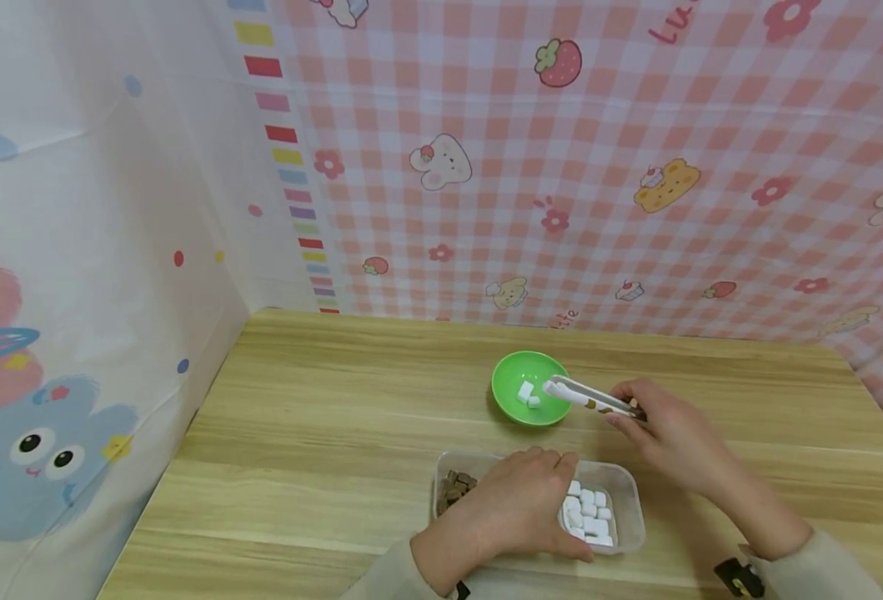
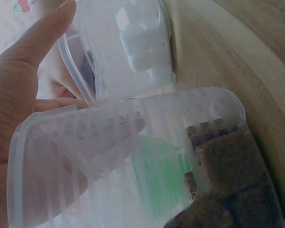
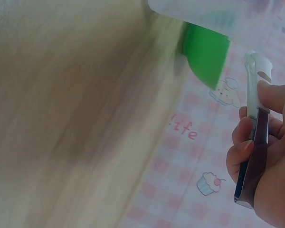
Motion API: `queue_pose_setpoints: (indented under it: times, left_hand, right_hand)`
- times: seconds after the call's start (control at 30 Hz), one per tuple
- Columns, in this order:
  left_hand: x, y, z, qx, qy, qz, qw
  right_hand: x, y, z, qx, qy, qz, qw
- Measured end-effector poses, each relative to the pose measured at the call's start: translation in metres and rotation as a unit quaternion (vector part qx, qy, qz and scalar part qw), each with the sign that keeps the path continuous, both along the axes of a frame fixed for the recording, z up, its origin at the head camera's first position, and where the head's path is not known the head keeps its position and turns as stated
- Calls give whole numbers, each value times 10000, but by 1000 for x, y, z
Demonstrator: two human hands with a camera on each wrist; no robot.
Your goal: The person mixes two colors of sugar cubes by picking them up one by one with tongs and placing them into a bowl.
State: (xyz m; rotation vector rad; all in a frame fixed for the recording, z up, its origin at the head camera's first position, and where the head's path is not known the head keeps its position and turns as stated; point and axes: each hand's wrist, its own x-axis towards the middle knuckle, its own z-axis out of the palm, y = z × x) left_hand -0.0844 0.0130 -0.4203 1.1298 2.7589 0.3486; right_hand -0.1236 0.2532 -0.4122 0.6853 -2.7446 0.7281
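The right hand [image 1: 669,429] grips the tongs [image 1: 578,397]; their tips hang over the right rim of the green bowl [image 1: 504,408], and I cannot tell whether anything is pinched between them. The bowl stands near the far edge of the table [image 1: 298,433], right of that edge's middle; 2 white cubes [image 1: 525,392] lie in it. The left hand [image 1: 519,504] grips the clear container [image 1: 631,508] from above, fingers over its far rim and thumb at its near one; the container sits nearer the table's near side, brown cubes [image 1: 452,487] toward its left end, loose white cubes [image 1: 589,504] toward its right.

A cube let go at the bowl's rim could miss and roll onto the table; low tongs could catch the rim and tip the bowl, since neither hand steadies it; too firm a left-hand grip could tilt the container and spill its cubes.
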Motion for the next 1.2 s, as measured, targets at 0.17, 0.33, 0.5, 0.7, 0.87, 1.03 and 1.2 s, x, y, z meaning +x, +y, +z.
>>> queue_pose_setpoints:
  times: [0.17, 0.33, 0.5, 0.7, 0.87, 1.03, 1.2]
  left_hand:
    - [0, 0, 0, 26, 48, -3, 10000]
    - [0, 0, 0, 33, 37, 9, 10000]
    - [0, 0, 1, 40, 40, -1, 10000]
    - [0, 0, 0, 43, 50, 22, 10000]
    - [0, 0, 0, 54, 12, 37, 10000]
    - [0, 0, 0, 36, -21, 38, 10000]
    - [1, 0, -1, 44, -82, 68, 9999]
  right_hand:
    - [-2, -3, -5, -5, -187, -140, 9997]
    - [-3, -4, -8, -41, -233, -238, 9994]
    - [-2, -3, -8, -86, -266, -293, 9992]
    - [2, 3, -2, -117, -31, -322, 9994]
    - [8, 9, 4, -1, 152, -365, 9992]
    - [19, 18, 11, 80, 368, -337, 9987]
    - [30, 28, 18, 60, 466, -233, 9986]
